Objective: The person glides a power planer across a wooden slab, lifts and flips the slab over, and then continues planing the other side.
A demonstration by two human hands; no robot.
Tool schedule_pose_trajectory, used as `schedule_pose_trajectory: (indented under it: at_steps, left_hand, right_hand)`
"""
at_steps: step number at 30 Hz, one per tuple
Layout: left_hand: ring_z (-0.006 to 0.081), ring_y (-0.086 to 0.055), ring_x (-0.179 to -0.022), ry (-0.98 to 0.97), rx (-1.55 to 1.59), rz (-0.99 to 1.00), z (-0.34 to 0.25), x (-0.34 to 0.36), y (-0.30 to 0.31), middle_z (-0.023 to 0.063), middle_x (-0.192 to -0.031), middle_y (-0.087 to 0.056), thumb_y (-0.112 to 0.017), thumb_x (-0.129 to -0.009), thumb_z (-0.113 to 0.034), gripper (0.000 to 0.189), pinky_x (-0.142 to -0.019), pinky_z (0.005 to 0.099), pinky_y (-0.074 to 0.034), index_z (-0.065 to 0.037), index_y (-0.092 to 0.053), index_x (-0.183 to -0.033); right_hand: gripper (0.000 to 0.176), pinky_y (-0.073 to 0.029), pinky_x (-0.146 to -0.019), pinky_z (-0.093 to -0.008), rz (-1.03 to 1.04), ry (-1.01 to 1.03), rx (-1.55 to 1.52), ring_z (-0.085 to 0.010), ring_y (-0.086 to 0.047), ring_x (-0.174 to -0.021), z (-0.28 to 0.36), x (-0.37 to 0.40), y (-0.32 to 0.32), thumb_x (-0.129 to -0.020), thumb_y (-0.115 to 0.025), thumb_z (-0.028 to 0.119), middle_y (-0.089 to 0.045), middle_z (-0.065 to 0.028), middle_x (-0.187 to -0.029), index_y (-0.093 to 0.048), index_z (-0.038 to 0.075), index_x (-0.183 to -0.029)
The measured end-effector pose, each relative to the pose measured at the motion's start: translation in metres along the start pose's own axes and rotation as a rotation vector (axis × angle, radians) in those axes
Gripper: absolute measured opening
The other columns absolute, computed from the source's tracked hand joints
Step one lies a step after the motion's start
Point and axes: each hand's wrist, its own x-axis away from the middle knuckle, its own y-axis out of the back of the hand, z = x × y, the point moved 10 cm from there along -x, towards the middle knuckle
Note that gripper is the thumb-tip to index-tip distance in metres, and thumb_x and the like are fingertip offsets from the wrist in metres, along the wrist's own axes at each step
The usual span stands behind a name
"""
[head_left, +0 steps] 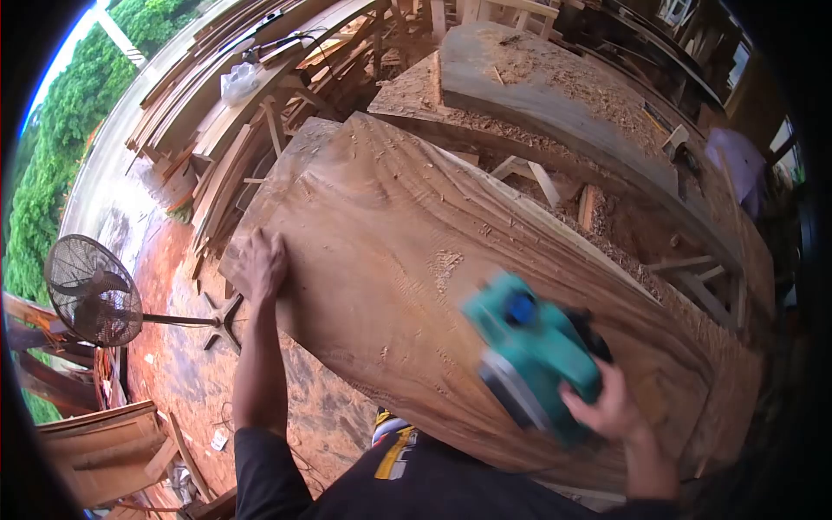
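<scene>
A large slab of wood (373, 234) with dark wavy grain lies in front of me, with patches of shavings on its face. My right hand (607, 406) is closed round the rear handle of a green electric planer (533, 347) with a blue front knob. The planer is on the right half of the slab and is smeared by motion. Near the slab's left end, my left hand (260, 263) lies on the wood by its edge, fingers stretched out, holding nothing. The planer's underside is hidden.
Beyond the slab, a second thick slab (520, 74) covered with shavings rests on wooden supports. Stacked boards (251, 65) fill the far left. A pedestal fan (94, 290) stands on the floor at left. A clear plastic bag (240, 84) lies on the boards.
</scene>
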Motion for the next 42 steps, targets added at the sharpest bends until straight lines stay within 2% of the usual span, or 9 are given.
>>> schedule_pose_trajectory:
  at_steps: [6,10,20,24,27,33,36,38,42]
  left_hand:
    - [0.0466,-0.041,-0.139,0.107,-0.012,-0.068,-0.014,0.001,-0.004,0.0279,-0.146,-0.049,-0.045,-0.099,-0.060,0.069,-0.116,0.0593,-0.022,-0.006,-0.049,-0.141]
    - [0.0467,-0.041,-0.138,0.106,-0.021,-0.066,-0.019,0.004,0.001,0.0290,-0.145,-0.049,-0.045,-0.099,-0.060,0.070,-0.116,0.0579,-0.023,-0.005,-0.049,-0.142]
    - [0.0427,-0.041,-0.138,0.074,0.026,-0.036,-0.029,0.004,0.002,0.0270,-0.144,-0.050,-0.048,-0.099,-0.052,0.067,-0.118,0.0588,-0.016,-0.005,-0.045,-0.147]
    - [0.0416,-0.042,-0.137,0.082,0.013,-0.069,-0.025,0.001,-0.004,0.0254,-0.143,-0.051,-0.049,-0.099,-0.050,0.065,-0.117,0.0573,-0.018,-0.006,-0.046,-0.146]
    - [0.0410,-0.042,-0.138,0.064,0.043,-0.035,-0.028,0.002,0.000,0.0238,-0.144,-0.051,-0.048,-0.099,-0.050,0.064,-0.117,0.0564,-0.018,-0.006,-0.046,-0.146]
    - [0.0415,-0.042,-0.138,0.052,0.050,-0.024,-0.030,0.005,0.004,0.0241,-0.145,-0.051,-0.047,-0.100,-0.051,0.065,-0.118,0.0577,-0.017,-0.005,-0.046,-0.146]
    - [0.0420,-0.042,-0.139,0.053,0.041,-0.025,-0.035,0.007,0.008,0.0246,-0.144,-0.051,-0.047,-0.100,-0.051,0.066,-0.118,0.0580,-0.018,-0.004,-0.046,-0.146]
    - [0.0425,-0.041,-0.139,0.052,0.035,-0.054,-0.032,0.006,0.007,0.0243,-0.144,-0.052,-0.047,-0.100,-0.052,0.066,-0.118,0.0583,-0.018,-0.004,-0.046,-0.146]
    - [0.0392,-0.042,-0.140,0.071,0.079,-0.066,-0.026,0.003,0.005,0.0220,-0.145,-0.052,-0.044,-0.102,-0.049,0.062,-0.119,0.0576,-0.018,-0.005,-0.046,-0.146]
  right_hand:
    - [0.046,-0.056,-0.070,-0.0351,-0.227,-0.038,0.204,-0.0235,-0.070,-0.077,-0.105,0.140,0.078,-0.078,-0.081,0.011,-0.066,-0.0163,-0.090,-0.057,-0.006,-0.113]
    - [0.012,-0.052,-0.055,-0.0290,-0.187,-0.180,-0.097,-0.0130,-0.066,-0.056,-0.024,0.029,0.032,-0.084,-0.068,0.004,-0.065,-0.0044,-0.065,-0.061,-0.002,-0.092]
    - [0.026,-0.054,-0.076,-0.0426,0.111,0.086,0.111,-0.0317,-0.071,-0.081,0.125,-0.260,-0.082,-0.083,-0.067,0.014,-0.071,-0.0201,-0.085,-0.067,0.000,-0.105]
    - [0.032,-0.055,-0.077,-0.0409,0.048,0.272,0.173,-0.0292,-0.071,-0.079,0.175,-0.396,-0.133,-0.074,-0.068,0.027,-0.073,-0.0197,-0.085,-0.069,-0.002,-0.088]
    - [0.045,-0.049,-0.059,-0.0303,0.128,0.329,0.094,-0.0153,-0.060,-0.059,0.210,-0.475,-0.178,-0.092,-0.066,0.046,-0.064,-0.0086,-0.069,-0.067,0.001,-0.087]
    - [0.053,-0.045,-0.057,-0.0292,0.246,0.216,-0.232,-0.0132,-0.055,-0.059,0.172,-0.407,-0.164,-0.103,-0.049,0.052,-0.056,-0.0048,-0.072,-0.062,0.001,-0.098]
    - [0.041,-0.041,-0.052,-0.0275,0.260,0.222,-0.255,-0.0097,-0.052,-0.053,0.132,-0.281,-0.121,-0.105,-0.050,0.039,-0.055,-0.0017,-0.065,-0.056,0.007,-0.081]
    - [0.033,-0.039,-0.050,-0.0254,0.301,0.197,-0.223,-0.0077,-0.050,-0.053,0.096,-0.191,-0.095,-0.109,-0.044,0.033,-0.053,-0.0006,-0.065,-0.055,0.006,-0.095]
    - [0.060,-0.047,-0.051,-0.0258,0.197,0.080,-0.190,-0.0101,-0.058,-0.054,0.001,-0.018,-0.032,-0.099,-0.052,0.055,-0.056,-0.0015,-0.064,-0.058,-0.004,-0.104]
